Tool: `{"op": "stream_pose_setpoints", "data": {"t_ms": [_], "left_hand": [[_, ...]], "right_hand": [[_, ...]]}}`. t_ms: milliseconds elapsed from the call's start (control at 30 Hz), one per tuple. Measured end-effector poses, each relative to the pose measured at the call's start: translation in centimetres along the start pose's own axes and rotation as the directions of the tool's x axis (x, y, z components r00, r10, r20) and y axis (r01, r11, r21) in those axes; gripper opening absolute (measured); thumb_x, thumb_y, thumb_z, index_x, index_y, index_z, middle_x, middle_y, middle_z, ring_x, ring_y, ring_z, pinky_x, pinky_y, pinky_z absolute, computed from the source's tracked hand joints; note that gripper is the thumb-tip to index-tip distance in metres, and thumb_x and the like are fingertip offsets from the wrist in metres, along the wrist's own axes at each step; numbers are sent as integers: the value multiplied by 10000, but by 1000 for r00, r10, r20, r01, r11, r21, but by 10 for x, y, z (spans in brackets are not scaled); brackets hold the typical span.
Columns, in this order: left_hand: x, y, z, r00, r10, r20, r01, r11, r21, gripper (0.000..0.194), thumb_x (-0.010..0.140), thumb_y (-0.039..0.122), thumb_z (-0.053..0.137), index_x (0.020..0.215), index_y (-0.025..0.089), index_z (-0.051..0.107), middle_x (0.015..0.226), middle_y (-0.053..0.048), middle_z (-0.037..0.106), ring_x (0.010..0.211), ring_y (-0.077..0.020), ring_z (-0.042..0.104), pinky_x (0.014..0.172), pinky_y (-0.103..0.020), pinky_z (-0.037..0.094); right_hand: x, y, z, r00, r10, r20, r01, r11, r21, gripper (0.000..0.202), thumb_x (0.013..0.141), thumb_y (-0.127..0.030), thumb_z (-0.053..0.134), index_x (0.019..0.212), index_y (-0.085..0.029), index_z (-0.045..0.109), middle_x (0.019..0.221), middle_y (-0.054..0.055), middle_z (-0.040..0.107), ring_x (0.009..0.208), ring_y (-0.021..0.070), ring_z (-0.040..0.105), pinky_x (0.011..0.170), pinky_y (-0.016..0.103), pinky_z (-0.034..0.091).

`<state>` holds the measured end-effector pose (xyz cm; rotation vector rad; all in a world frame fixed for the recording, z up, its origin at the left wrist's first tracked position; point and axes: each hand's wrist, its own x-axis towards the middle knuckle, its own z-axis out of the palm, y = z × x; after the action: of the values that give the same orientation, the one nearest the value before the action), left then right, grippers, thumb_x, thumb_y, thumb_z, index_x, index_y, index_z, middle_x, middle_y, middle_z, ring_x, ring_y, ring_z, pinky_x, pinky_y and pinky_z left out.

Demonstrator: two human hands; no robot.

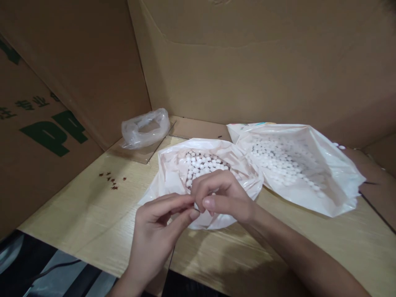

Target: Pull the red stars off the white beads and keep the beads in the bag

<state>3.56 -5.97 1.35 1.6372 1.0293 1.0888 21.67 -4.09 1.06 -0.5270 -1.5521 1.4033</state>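
- You have the small whitish piece [196, 205] between your hands, above the front edge of the near bag [167, 171]; it could slip out, since so little of it shows past your fingertips.
- Your left hand [154, 226] has thumb and forefinger pinched together on it; squeezing off-centre might shoot it sideways.
- Your right hand [234, 194] has its fingers curled in close against the left; whether they grip the piece too, I cannot tell. If both hands pull unevenly, it could twist free.
- A dropped piece might land among the white pieces [202, 163] in the near bag and be hard to pick out again.
- That bag lies slack and wide-mouthed right under your hands; a wrist catching its rim could tip pieces onto the bench [77, 218].
- The far bag [342, 196] touches it, so a tug on one may drag the other.
- Off to your left, the small brown bits [114, 188] lie loose; a sweeping sleeve or forearm could scatter them.
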Motion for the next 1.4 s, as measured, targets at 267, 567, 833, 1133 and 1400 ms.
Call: {"op": "stream_pose_setpoints", "data": {"t_ms": [267, 567, 833, 1133, 1400], "left_hand": [[-3, 2, -1, 1000, 11, 23, -12, 999, 49, 41, 796, 230, 717, 809, 232, 756, 763, 25, 708, 690, -76, 652, 613, -116, 513], [-6, -3, -7, 998, 47, 38, -46, 999, -12, 376, 764, 174, 740, 1095, 350, 705, 883, 38, 724, 774, -82, 674, 732, -147, 553], [-3, -36, -80, 908, 59, -415, 123, 909, 398, 303, 741, 365, 752, 1007, 225, 713, 988, -16, 713, 874, -147, 660, 870, -242, 512], [2, -74, -155, 944, 48, -328, 269, 467, 842, 364, 829, 413, 513, 1015, 145, 676, 929, -56, 685, 782, -202, 660, 732, -303, 496], [14, -87, -153, 962, 44, -270, 207, 527, 824, 277, 822, 312, 514, 926, 168, 727, 978, -60, 709, 870, -220, 653, 779, -293, 481]], "right_hand": [[2, 3, -1, 999, -40, 32, 41, 998, -39, 211, 843, -260, 624, 713, -104, 682, 658, 52, 604, 623, 124, 523, 570, 239, 385], [2, 3, -1, 999, -46, -28, 45, 999, -8, 268, 859, -292, 610, 648, -127, 630, 605, 30, 563, 589, 121, 511, 544, 235, 396], [6, 12, -11, 994, -80, -81, 87, 992, 95, 306, 867, -316, 604, 625, -131, 641, 601, 40, 585, 558, 111, 525, 440, 185, 403], [7, 15, -9, 986, 62, -155, -20, 965, 260, 312, 786, -351, 658, 590, -110, 629, 636, 55, 587, 435, 81, 480, 344, 177, 411], [8, 15, -9, 983, 55, -174, -8, 965, 263, 293, 780, -325, 642, 587, -106, 631, 630, 60, 595, 429, 91, 485, 334, 187, 412]]}}
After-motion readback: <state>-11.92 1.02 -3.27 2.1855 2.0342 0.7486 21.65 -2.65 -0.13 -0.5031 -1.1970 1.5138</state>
